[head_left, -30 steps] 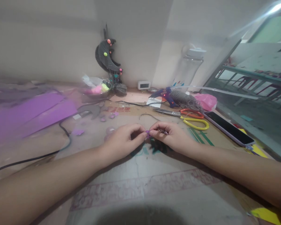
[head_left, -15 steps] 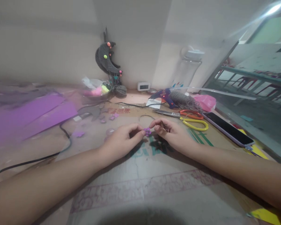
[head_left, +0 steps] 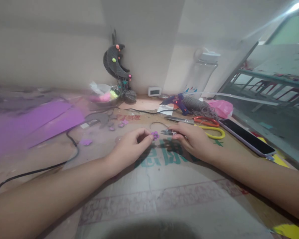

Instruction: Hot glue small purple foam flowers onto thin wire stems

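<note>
Between the thumb and forefinger of my left hand [head_left: 136,144] is a small purple flower [head_left: 154,135], held above the cardboard. My right hand [head_left: 193,137] is closed around small pliers [head_left: 167,132]; their metal jaws point left, a short gap from the flower. The handles are mostly hidden in the palm. A thin dark wire or cord [head_left: 157,123] curves just behind the pliers. More purple cut-out flowers [head_left: 86,142] lie to the left of my left hand.
Scissors [head_left: 210,132] with orange and yellow handles lie behind my right hand, beside a phone [head_left: 246,136]. At the back are a glue gun [head_left: 178,101], grey yarn [head_left: 195,105], a bottle [head_left: 201,74] and a small clock [head_left: 154,91]. A black cable [head_left: 73,156] crosses the left side.
My right hand has drawn slightly right and turned, and the pliers' jaws now show pointing at the flower. My left hand keeps its pinch on the flower.
</note>
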Motion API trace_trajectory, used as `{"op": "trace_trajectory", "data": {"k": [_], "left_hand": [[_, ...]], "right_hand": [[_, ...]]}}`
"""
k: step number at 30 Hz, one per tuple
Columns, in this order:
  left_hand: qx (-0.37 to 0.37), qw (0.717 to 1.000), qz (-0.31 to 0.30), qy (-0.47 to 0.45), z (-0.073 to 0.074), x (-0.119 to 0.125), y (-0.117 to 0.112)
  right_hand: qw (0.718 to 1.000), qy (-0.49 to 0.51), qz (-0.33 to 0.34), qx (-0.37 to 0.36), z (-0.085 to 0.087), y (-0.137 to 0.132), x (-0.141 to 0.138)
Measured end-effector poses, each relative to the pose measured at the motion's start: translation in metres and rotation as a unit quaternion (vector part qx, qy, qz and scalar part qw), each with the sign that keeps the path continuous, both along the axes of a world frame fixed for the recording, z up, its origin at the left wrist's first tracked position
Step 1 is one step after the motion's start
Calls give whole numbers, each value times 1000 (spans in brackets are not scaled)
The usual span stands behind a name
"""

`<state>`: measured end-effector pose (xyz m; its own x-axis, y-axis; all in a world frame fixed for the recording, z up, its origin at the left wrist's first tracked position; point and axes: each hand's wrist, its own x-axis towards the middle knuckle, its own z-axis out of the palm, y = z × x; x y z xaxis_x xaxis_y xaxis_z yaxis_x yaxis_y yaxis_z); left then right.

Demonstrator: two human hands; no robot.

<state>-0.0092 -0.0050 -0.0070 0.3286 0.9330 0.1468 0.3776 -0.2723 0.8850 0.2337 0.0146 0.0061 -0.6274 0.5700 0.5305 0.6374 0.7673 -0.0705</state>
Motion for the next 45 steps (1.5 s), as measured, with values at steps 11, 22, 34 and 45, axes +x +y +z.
{"op": "trace_trajectory", "data": {"k": [11, 22, 34, 45], "left_hand": [[19, 1000, -13, 14, 1, 0, -2], [27, 999, -28, 32, 3, -1, -2], [22, 999, -30, 14, 3, 0, -1], [18, 999, -32, 11, 3, 0, -1]], "right_hand": [[999, -30, 2, 18, -3, -1, -5], [999, -28, 6, 35, -3, -2, -8], [1000, -11, 4, -22, -6, -1, -6], [996, 38, -7, -75, -5, -2, -4]]}}
